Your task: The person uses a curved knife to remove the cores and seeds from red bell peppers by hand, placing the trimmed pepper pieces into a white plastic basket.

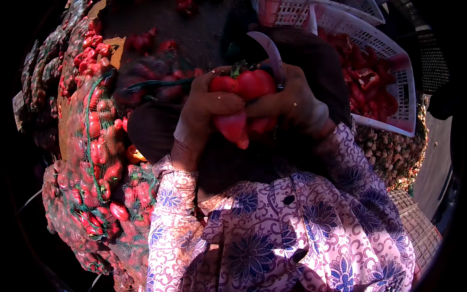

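Note:
A large glossy red bell pepper (258, 83) with a green stem is held in front of my lap, stem pointing away from me. Around its left side wraps my left hand (204, 100), the thumb lying across the pepper. My right hand (296, 95) grips a knife with a curved blade (272, 56), whose tip points up and left beyond the pepper. The right thumb also presses on the pepper's near right side. Below both thumbs red pepper flesh (234, 127) shows; whether it belongs to the same pepper I cannot tell. The knife's handle is hidden.
Mesh sacks of red peppers (97, 141) pile up on the left. At the right stands a white slotted crate (406, 92) holding opened red peppers (367, 78). Beside it lies a heap of pale pepper cores (389, 151). Another white crate (287, 12) stands at the far edge.

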`<state>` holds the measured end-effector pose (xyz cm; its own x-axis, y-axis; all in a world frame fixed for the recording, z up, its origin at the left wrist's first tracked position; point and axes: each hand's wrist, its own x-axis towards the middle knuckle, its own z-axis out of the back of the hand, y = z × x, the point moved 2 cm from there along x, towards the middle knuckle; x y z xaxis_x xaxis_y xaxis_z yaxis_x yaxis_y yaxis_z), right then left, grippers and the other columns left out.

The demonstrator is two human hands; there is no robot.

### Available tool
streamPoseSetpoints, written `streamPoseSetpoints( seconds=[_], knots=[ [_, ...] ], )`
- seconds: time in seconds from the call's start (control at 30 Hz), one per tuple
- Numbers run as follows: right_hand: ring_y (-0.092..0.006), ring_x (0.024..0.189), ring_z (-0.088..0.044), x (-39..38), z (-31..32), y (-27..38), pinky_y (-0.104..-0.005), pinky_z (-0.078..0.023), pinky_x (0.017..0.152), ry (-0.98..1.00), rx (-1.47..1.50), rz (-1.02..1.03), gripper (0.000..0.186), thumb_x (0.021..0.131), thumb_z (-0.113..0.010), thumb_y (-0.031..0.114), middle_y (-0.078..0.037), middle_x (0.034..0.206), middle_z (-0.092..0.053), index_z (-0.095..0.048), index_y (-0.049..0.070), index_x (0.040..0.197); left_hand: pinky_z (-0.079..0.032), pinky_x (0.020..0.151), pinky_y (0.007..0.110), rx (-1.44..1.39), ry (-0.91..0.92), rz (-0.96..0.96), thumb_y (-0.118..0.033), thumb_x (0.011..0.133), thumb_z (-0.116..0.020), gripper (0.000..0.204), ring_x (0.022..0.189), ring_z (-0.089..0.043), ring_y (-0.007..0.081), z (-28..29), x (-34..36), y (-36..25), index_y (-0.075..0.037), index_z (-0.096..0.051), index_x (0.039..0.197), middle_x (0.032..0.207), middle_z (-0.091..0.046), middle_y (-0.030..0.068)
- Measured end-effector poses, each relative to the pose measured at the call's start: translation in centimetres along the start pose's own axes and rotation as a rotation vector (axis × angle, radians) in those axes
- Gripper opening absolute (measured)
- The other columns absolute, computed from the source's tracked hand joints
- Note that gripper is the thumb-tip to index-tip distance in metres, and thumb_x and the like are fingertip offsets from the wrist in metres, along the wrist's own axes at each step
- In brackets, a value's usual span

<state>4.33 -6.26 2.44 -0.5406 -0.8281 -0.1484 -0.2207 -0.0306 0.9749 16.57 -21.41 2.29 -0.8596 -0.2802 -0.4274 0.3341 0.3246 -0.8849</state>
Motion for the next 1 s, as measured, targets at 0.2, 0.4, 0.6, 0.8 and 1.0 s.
streamPoseSetpoints(
  seconds=[0.2, 0.4, 0.6, 0.8, 1.0],
  knots=[
    [-0.0246, 0.095, -0.069, 0.6, 1.6, -3.0, -0.0343, -0.054, 0.087, 0.038, -0.018, 0.411, 0.052, 0.053, -0.083, 0.006, -0.012, 0.101, -0.069, -0.071, 0.005, 0.104, -0.038, 0.109, 0.038, -0.659, 0.140, -0.136, -0.028, 0.081, -0.053, 0.064, 0.120, -0.054, 0.0277, -1.4, 1.7, 2.1, 0.007, -0.044, 0.134, 0.131, -0.053, 0.0174],
    [-0.0249, 0.102, -0.067, 0.6, 2.7, -2.3, -0.0351, -0.053, 0.090, -0.065, -0.105, 0.357, 0.045, 0.059, -0.079, 0.006, -0.011, 0.112, -0.066, -0.075, 0.012, 0.103, -0.047, 0.102, 0.038, -0.248, -0.105, -0.588, -0.006, 0.099, -0.045, 0.028, 0.115, -0.059, 0.0261, -1.1, 3.6, 2.2, 0.009, -0.055, 0.121, 0.123, -0.060, 0.0171],
    [-0.0260, 0.101, -0.066, -3.9, 6.9, 3.1, -0.0368, -0.054, 0.085, -0.326, -0.420, 0.520, 0.036, 0.067, -0.078, 0.004, -0.012, 0.108, -0.066, -0.073, 0.007, 0.102, -0.054, 0.093, 0.041, -0.221, -0.090, -0.520, -0.019, 0.099, -0.053, 0.031, 0.101, -0.065, 0.0275, 0.5, 7.5, 1.0, 0.004, -0.055, 0.120, 0.115, -0.062, 0.0189],
    [-0.0175, 0.090, -0.067, -6.0, 17.3, 1.8, -0.0315, -0.055, 0.075, -0.817, -0.927, 0.041, 0.059, 0.074, -0.083, 0.017, -0.011, 0.099, -0.068, -0.059, -0.008, 0.122, -0.055, 0.091, 0.043, -0.597, 0.082, -0.367, -0.018, 0.094, -0.060, 0.037, 0.100, -0.065, 0.0274, -4.3, 9.5, -1.7, 0.005, -0.053, 0.122, 0.110, -0.063, 0.0181],
    [-0.0156, 0.080, -0.066, -4.7, 14.7, 1.6, -0.0318, -0.052, 0.073, -0.546, -0.260, 0.013, 0.041, 0.081, -0.080, 0.029, -0.009, 0.089, -0.071, -0.069, 0.001, 0.108, -0.053, 0.089, 0.035, 0.135, 0.099, -0.367, -0.011, 0.066, -0.083, 0.082, 0.098, -0.065, 0.0223, -9.1, 9.9, -4.0, 0.005, -0.046, 0.138, 0.111, -0.064, 0.0124]
  ],
)
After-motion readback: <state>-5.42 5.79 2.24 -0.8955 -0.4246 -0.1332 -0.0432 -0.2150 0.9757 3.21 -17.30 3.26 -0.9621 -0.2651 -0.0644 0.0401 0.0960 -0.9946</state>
